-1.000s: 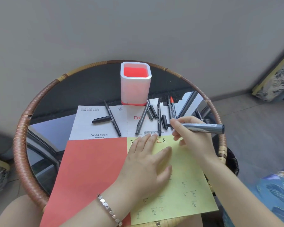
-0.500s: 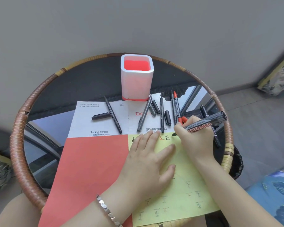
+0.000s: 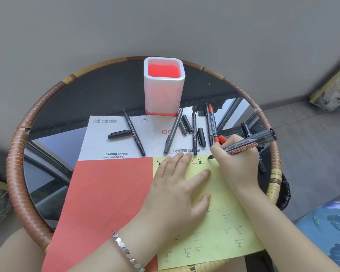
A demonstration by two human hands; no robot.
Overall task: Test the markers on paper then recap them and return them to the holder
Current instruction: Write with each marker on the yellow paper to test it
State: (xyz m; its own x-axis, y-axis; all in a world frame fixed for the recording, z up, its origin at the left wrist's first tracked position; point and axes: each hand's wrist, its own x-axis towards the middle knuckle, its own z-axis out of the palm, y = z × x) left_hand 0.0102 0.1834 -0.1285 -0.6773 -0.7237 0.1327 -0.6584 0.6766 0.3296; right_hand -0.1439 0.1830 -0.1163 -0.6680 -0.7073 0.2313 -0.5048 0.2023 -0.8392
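From the head camera, the testing step is in hand. The right hand (image 3: 238, 162) grips a thick whiteboard marker (image 3: 250, 143) in a writing hold. Its uncapped tip is down at the far edge of the yellow paper (image 3: 220, 228), just right of a row of written test marks. The left hand (image 3: 175, 189) lies flat on the same sheet with its fingers straight and spread, pinning it and grasping nothing.

The next move, as I judge it, is to draw a mark in the free corner, then find this marker's cap. I cannot tell which loose cap belongs to it.

The holder (image 3: 164, 91), white with a red inside, stands at the far side of the table (image 3: 16, 173) with no markers showing in it.

- **Between holder and paper:** on a white leaflet (image 3: 114, 146) lie several thin black pens (image 3: 134, 134), a red pen (image 3: 212, 122) and loose caps (image 3: 201, 137).
- **In the way:** the pens and caps crowd the path to the holder and sit just beyond the writing hand, so a sweep of the marker could knock them.
- **Left of the yellow paper:** a red sheet (image 3: 106, 193) lies touching it.
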